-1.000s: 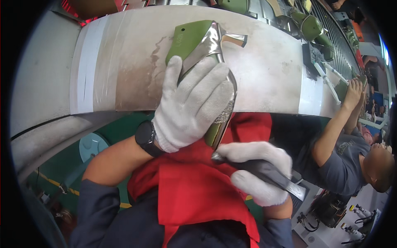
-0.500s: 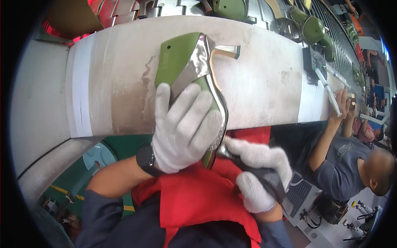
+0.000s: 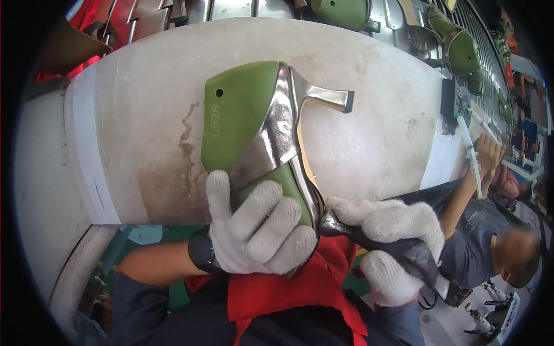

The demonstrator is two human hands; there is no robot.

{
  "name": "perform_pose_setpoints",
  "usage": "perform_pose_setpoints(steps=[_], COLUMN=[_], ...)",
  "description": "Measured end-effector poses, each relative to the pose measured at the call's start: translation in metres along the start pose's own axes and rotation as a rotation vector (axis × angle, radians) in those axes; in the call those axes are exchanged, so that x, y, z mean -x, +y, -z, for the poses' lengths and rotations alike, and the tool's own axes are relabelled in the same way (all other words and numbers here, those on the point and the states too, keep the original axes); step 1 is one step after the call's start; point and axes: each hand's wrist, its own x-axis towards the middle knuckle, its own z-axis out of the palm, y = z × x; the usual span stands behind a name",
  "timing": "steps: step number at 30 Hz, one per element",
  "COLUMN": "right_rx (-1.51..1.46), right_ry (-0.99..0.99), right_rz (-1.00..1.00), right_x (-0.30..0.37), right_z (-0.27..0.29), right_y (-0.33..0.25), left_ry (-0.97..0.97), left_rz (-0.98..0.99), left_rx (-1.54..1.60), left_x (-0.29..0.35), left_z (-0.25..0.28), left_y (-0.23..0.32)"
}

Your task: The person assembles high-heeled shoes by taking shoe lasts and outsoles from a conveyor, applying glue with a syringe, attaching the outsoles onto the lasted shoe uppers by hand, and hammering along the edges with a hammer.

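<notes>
A metallic silver high-heeled shoe [image 3: 283, 130] is fitted on a green shoe last [image 3: 239, 112], lying on its side with its heel pointing right. My left hand [image 3: 257, 233], in a white knit glove, grips the front part of the last, fingers curled over it and hiding much of the toe. In my gloved right hand [image 3: 398, 222] is a tool with a dark wrapped handle [image 3: 398, 254] and a rounded metal end. That end meets the edge of the shoe's sole close to my left fingers. The toe end lies partly out of sight below my left hand.
Under the shoe is a broad pale worktop [image 3: 369, 138] with brown stains. Beyond it, more green lasts [image 3: 343, 12] stand on a metal slat conveyor [image 3: 234, 8]. At right, a co-worker in a grey shirt [image 3: 476, 230] sits near white syringe-like tubes [image 3: 468, 147].
The shoe and last appear lower and more fully in view, partly from a shifted head view. My right hand and the tool have moved right, with the metal end still at the sole edge.
</notes>
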Motion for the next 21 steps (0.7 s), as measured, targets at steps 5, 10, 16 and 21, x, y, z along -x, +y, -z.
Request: perform_pose_setpoints(steps=[5,10,16,21], right_rx=[0.004,0.265,0.108,-0.047], right_ry=[-0.132,-0.301,0.071,0.299], right_rz=[-0.17,-0.046,-0.029,0.023], right_x=[-0.036,-0.072,-0.076,-0.067], right_z=[0.007,0.013,-0.02,-0.001], right_y=[-0.014,-0.004,0.003,-0.006], left_ry=[0.029,0.108,-0.077,-0.475], left_rz=[0.019,0.007,-0.098,0.066], left_rx=[-0.015,-0.031,-0.02,0.218], left_x=[0.0,-0.003,-0.03,-0.107], left_z=[-0.006,-0.012,0.02,0.053], left_y=[0.003,0.006,-0.018,-0.059])
